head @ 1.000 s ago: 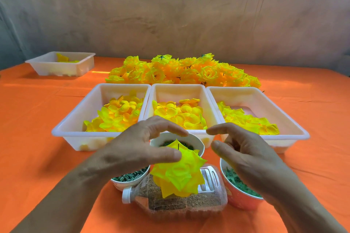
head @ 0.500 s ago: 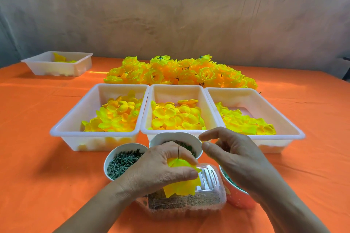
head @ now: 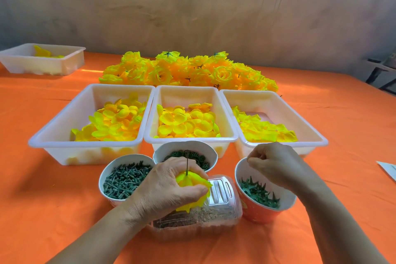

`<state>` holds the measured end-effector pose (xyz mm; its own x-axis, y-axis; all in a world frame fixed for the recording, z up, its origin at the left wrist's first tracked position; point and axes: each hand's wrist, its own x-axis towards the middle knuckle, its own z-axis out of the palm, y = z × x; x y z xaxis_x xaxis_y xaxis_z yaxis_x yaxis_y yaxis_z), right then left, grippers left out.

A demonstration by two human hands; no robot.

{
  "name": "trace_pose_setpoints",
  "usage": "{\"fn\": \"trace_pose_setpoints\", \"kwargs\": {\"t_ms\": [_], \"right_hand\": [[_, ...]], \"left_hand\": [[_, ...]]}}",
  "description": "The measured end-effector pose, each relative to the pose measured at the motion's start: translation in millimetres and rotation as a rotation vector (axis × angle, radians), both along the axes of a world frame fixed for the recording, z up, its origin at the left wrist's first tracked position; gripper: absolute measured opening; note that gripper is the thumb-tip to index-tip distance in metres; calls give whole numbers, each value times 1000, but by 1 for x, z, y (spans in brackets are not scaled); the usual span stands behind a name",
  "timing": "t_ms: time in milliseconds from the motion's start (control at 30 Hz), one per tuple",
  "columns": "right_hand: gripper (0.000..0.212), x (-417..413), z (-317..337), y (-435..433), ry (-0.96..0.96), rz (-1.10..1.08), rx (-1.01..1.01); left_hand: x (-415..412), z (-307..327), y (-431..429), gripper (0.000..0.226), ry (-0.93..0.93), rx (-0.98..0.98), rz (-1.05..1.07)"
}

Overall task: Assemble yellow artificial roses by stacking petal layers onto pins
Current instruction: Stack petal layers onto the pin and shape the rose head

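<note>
One head-worn wide-angle camera sits above and behind the left hand (head: 169, 188) and right hand (head: 276, 165), facing forward and down, near enough that the petals (head: 192, 180) the left hand grips show large; trays (head: 85, 143) and wall (head: 192, 6) recede beyond the hands.

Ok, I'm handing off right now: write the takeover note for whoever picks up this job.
Left hand: grips the yellow petal stack on its pin, tip up, over the clear bottle.
Right hand: fingers curled above the orange cup of green calyxes; no piece visible in it.
Supplies: three petal trays, cup of green pegs, cup of green rings.
Done: pile of finished roses at the back; petals on this pin.
Left: probably a calyx onto this pin, then more roses.
</note>
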<state>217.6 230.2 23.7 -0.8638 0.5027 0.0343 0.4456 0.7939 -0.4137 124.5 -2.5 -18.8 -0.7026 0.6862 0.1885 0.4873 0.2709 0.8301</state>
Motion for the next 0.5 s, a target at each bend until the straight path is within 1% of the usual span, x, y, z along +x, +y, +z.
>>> {"fn": "trace_pose_setpoints", "kwargs": {"t_ms": [100, 167, 333, 400, 500], "right_hand": [[8, -1, -13, -1, -178, 44, 91], [9, -2, -19, -5, -231, 87, 111], [15, 0, -32, -11, -204, 109, 200], [16, 2, -32, -13, -168, 83, 182], [25, 6, -28, -15, -120, 0, 118]], "left_hand": [[0, -1, 1, 33, 8, 5, 6], [0, -1, 2, 32, 13, 6, 8], [1, -1, 3, 31, 1, 4, 10], [1, -2, 2, 30, 2, 7, 12], [2, -1, 1, 29, -2, 21, 12]]}}
